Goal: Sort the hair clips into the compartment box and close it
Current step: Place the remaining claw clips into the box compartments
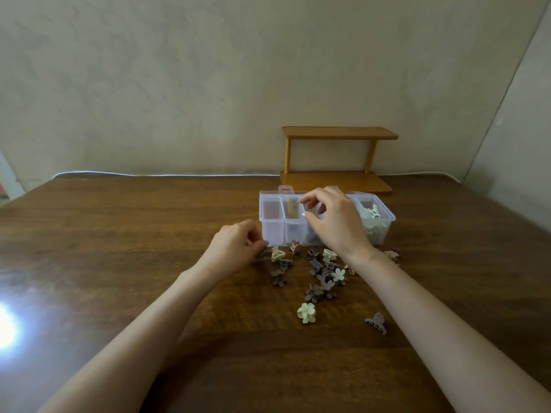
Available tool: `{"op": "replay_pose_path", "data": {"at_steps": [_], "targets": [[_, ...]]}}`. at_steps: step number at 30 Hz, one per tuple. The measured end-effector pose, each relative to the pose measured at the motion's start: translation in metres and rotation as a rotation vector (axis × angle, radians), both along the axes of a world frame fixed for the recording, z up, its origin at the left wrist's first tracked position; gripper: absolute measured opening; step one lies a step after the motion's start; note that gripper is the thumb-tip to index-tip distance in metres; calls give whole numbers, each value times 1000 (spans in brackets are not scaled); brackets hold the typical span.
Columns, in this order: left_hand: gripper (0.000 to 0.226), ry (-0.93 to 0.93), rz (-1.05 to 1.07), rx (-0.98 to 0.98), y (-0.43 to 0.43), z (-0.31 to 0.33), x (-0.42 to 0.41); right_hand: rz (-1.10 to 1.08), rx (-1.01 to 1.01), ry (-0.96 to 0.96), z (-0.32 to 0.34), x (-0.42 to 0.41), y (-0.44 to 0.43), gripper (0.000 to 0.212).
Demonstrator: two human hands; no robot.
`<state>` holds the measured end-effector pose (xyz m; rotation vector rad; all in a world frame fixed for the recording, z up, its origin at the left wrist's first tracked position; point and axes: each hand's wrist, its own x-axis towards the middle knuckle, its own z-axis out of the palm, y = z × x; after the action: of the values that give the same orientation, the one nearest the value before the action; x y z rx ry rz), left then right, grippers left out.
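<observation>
While the right hand (334,225) hovers over the open compartment box (272,234) on the counter (119,234), thumb and forefinger parted, the left hand (235,248) curls its fingers (258,237) onto hair clips (322,275) strewn just before it; neither grip is clear.

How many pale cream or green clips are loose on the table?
4 pale clips clearly: one beside the left hand, one below the right hand, one in the pile, one nearest the camera. The hands may hide more.
</observation>
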<state>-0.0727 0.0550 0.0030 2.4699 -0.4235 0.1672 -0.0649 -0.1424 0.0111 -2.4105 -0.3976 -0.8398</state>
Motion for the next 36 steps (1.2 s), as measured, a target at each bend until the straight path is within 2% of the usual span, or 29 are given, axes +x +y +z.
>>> {"op": "replay_pose_path", "data": {"at_steps": [4, 9, 15, 20, 24, 26, 30, 33, 36], "targets": [[10, -10, -13, -62, -3, 1, -4, 21, -103, 17, -14, -18, -8, 8], [8, 39, -30, -162, -2, 0, -4, 0, -348, 129, -23, -20, -5, 11], [3, 148, -17, -315, -4, 1, -5, 6, -382, 101, -26, -20, 0, 9], [4, 129, 0, -318, -4, 0, -5, 43, -393, 105, -26, -19, 2, 6], [7, 91, 19, -270, -3, 0, -3, 73, -278, 115, -22, -22, -1, 7], [6, 62, 31, -224, -2, -1, -2, 79, -117, 139, -15, -24, -4, 7], [7, -7, 30, -9, 1, -7, 2, 58, 189, 140, 0, -21, -8, 4], [4, -46, 26, 64, 2, -10, 4, 19, 236, 121, 8, -11, -7, 6], [8, -162, 32, 11, 1, -5, 2, -22, 218, 112, 13, 3, -2, 4]]}}
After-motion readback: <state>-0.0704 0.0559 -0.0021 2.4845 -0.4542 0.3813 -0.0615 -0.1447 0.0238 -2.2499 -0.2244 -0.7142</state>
